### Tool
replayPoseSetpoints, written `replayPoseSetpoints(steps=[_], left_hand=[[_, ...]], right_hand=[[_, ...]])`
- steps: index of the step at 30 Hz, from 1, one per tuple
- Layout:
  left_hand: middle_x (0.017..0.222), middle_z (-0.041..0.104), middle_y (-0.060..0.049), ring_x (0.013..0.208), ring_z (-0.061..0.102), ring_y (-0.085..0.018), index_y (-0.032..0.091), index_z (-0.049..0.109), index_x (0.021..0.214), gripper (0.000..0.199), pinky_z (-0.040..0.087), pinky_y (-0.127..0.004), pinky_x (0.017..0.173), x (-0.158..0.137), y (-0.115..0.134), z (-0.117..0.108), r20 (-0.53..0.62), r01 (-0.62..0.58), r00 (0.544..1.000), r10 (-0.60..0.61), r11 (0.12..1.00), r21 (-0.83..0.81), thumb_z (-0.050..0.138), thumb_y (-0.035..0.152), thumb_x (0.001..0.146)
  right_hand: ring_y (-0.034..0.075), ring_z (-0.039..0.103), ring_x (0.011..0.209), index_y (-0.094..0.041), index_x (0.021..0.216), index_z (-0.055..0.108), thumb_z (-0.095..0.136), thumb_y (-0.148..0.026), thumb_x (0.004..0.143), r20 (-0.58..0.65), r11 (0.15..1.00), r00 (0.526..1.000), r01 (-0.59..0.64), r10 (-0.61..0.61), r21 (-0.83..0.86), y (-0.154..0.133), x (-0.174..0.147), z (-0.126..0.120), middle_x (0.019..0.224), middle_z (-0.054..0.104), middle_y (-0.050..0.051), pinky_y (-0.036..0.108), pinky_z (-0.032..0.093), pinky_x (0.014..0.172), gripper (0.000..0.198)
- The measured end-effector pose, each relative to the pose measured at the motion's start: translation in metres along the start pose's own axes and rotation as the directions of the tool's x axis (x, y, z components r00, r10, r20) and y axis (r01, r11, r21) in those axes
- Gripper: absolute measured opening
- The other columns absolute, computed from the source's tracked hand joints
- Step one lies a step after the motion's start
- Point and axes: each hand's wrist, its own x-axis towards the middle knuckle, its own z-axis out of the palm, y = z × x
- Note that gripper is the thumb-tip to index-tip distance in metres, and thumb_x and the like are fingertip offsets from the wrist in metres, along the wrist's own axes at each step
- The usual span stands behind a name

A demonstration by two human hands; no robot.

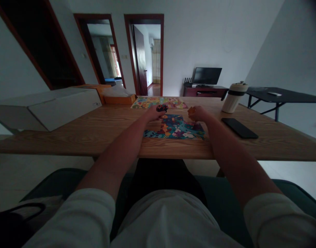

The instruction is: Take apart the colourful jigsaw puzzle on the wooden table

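On the wooden table lies a partly assembled jigsaw puzzle (182, 132), teal and dark blue with white rabbits and an orange animal. My left hand (152, 113) is at its upper left edge, closed on a dark puzzle piece (161, 107) with reddish marks; whether it is a single piece I cannot tell. Across from it, my right hand (200, 113) is closed on an orange-tan puzzle piece (191, 111) above the upper right edge. Behind both hands lies a flat colourful picture sheet (147, 101) in yellow and green.
A large white box (65, 105) and an orange box (119, 100) with whitish wrapping stand at the left. To the right are a black phone (240, 128) and a cream bottle (232, 100). The wooden table's (116, 148) front edge runs before my lap.
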Motion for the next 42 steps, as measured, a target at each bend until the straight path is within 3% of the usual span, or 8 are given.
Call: replayPoseSetpoints(steps=[2, 5, 8, 14, 21, 30, 36, 42], left_hand=[[0.083, 0.069, -0.004, 0.066, 0.065, -0.015, 0.016, 0.061, 0.104, 0.018, 0.055, -0.031, 0.068, -0.002, 0.004, 0.007, 0.056, 0.036, 0.998, -0.03, 0.992, -0.124, 0.072, 0.018, 0.09], [0.077, 0.065, -0.001, 0.061, 0.062, -0.013, 0.018, 0.059, 0.102, 0.016, 0.054, -0.028, 0.064, -0.003, 0.009, 0.018, 0.102, 0.089, 0.993, -0.062, 0.956, -0.281, 0.069, 0.015, 0.09], [0.069, 0.06, 0.002, 0.055, 0.057, -0.011, 0.019, 0.059, 0.097, 0.011, 0.05, -0.023, 0.057, -0.003, 0.014, 0.025, 0.163, 0.176, 0.98, -0.115, 0.883, -0.435, 0.062, 0.013, 0.088], [0.07, 0.063, -0.002, 0.057, 0.059, -0.013, 0.017, 0.062, 0.092, 0.01, 0.046, -0.023, 0.052, -0.007, 0.021, 0.032, 0.323, 0.288, 0.941, -0.099, 0.736, -0.612, 0.052, 0.022, 0.091], [0.083, 0.069, 0.0, 0.063, 0.062, -0.011, 0.02, 0.06, 0.107, 0.027, 0.048, -0.023, 0.06, -0.011, 0.018, 0.037, 0.274, 0.134, 0.961, 0.024, 0.829, -0.543, 0.074, 0.014, 0.084], [0.08, 0.068, -0.002, 0.07, 0.062, -0.012, 0.017, 0.061, 0.1, 0.015, 0.051, -0.028, 0.074, -0.015, 0.023, 0.044, 0.218, 0.054, 0.974, 0.059, 0.877, -0.477, 0.068, 0.011, 0.088], [0.089, 0.071, -0.005, 0.072, 0.064, -0.014, 0.017, 0.065, 0.105, 0.022, 0.052, -0.028, 0.071, -0.008, 0.015, 0.044, 0.202, -0.033, 0.972, 0.118, 0.923, -0.383, 0.074, 0.021, 0.086], [0.091, 0.074, -0.007, 0.076, 0.068, -0.019, 0.016, 0.067, 0.112, 0.036, 0.054, -0.03, 0.072, -0.006, 0.016, 0.03, 0.112, -0.097, 0.989, 0.101, 0.994, -0.04, 0.081, 0.03, 0.081]], right_hand=[[0.022, 0.075, 0.09, -0.015, 0.123, 0.065, 0.062, -0.012, 0.091, -0.041, 0.983, 0.997, 0.074, -0.069, 0.167, -0.018, -0.002, 0.002, 0.111, 0.076, 0.013, 0.029, 0.061, 0.072, 0.032], [0.022, 0.075, 0.094, -0.016, 0.12, 0.061, 0.06, -0.01, 0.087, -0.156, 0.707, 0.974, 0.228, -0.167, 0.67, -0.045, -0.005, 0.009, 0.116, 0.074, 0.011, 0.033, 0.064, 0.076, 0.034], [0.023, 0.074, 0.089, -0.018, 0.112, 0.06, 0.062, -0.014, 0.081, -0.197, 0.577, 0.965, 0.262, -0.174, 0.773, -0.061, -0.007, 0.019, 0.106, 0.074, 0.008, 0.038, 0.065, 0.077, 0.031], [0.024, 0.069, 0.082, -0.022, 0.103, 0.053, 0.061, -0.027, 0.079, -0.255, 0.637, 0.947, 0.319, -0.193, 0.701, -0.073, -0.011, 0.035, 0.095, 0.069, 0.007, 0.039, 0.062, 0.069, 0.026], [0.029, 0.063, 0.101, -0.024, 0.107, 0.047, 0.048, -0.033, 0.086, -0.408, 0.758, 0.89, 0.407, -0.203, 0.51, -0.08, -0.017, 0.036, 0.103, 0.067, 0.01, 0.049, 0.052, 0.092, 0.023], [0.033, 0.047, 0.133, -0.022, 0.137, 0.042, 0.042, -0.028, 0.089, -0.492, 0.819, 0.845, 0.426, -0.208, 0.385, -0.082, -0.018, 0.042, 0.142, 0.054, 0.016, 0.055, 0.035, 0.115, 0.048], [0.03, 0.043, 0.139, -0.024, 0.15, 0.038, 0.039, -0.022, 0.093, -0.431, 0.836, 0.889, 0.352, -0.157, 0.422, -0.084, -0.015, 0.043, 0.149, 0.05, 0.013, 0.05, 0.036, 0.117, 0.057], [0.024, 0.064, 0.108, -0.026, 0.145, 0.047, 0.042, -0.025, 0.091, -0.258, 0.732, 0.962, 0.236, -0.085, 0.64, -0.063, -0.001, 0.036, 0.132, 0.063, 0.009, 0.04, 0.057, 0.089, 0.054]])
